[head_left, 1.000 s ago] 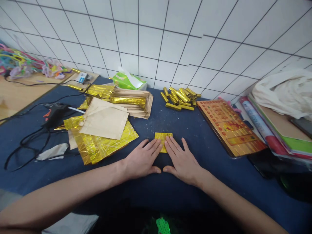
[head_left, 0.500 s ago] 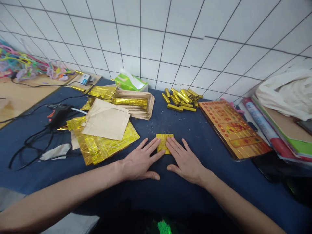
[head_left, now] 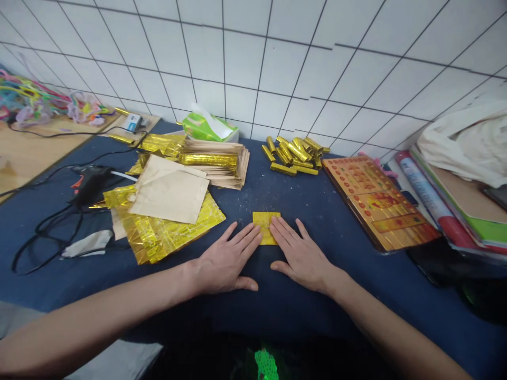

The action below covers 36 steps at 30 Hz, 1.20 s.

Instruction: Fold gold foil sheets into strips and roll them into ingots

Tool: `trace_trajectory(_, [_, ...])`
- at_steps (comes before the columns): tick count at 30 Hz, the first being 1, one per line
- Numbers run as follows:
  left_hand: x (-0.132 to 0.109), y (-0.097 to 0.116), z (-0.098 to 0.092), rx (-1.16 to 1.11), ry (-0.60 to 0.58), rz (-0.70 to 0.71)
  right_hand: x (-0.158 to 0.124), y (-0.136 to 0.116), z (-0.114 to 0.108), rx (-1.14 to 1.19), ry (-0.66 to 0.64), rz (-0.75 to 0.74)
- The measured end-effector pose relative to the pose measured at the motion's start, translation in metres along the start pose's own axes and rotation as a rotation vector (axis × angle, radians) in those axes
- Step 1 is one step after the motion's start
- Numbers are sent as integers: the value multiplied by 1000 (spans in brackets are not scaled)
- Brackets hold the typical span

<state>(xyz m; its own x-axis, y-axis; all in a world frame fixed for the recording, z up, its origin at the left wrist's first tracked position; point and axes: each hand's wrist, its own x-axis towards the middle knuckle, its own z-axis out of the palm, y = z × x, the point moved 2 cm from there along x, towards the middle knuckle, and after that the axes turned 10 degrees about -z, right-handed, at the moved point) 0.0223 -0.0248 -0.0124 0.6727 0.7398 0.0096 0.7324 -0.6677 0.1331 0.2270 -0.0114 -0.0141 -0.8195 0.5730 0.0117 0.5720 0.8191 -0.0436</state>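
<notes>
A small folded square of gold foil paper (head_left: 265, 226) lies on the dark blue tablecloth (head_left: 325, 211) in front of me. My left hand (head_left: 225, 260) lies flat with its fingers stretched out, fingertips on the paper's left edge. My right hand (head_left: 301, 256) is flat too, its fingertips pressing the paper's right side. Neither hand grips anything. To the left lies a loose spread of gold foil sheets (head_left: 166, 232) with brown paper sheets (head_left: 170, 192) on top.
A stack of brown-and-gold paper (head_left: 216, 164) and a green tissue pack (head_left: 206, 129) sit at the back. Several folded gold ingots (head_left: 295, 154) lie behind a gold printed board (head_left: 376, 203). A black glue gun (head_left: 91, 184) with cables is at left; books (head_left: 443, 211) and white cloth (head_left: 463, 145) at right.
Both hands stay flat on the gold paper, shifting only slightly; the view has moved a little. The paper has not visibly changed.
</notes>
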Motion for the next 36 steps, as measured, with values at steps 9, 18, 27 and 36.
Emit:
trace_trajectory(9, [3,0,-11,6,22,-56,0,0,1,9,-19,4])
trace_trajectory(18, [14,-2,0,68,-12,-16,0,1,3,11,-31,16])
trace_trajectory(27, [14,1,-1,111,-6,-38,3,0,-11,61,-61,162])
trace_trajectory(36, [16,7,5,140,48,-73,25,-5,-1,43,-60,52])
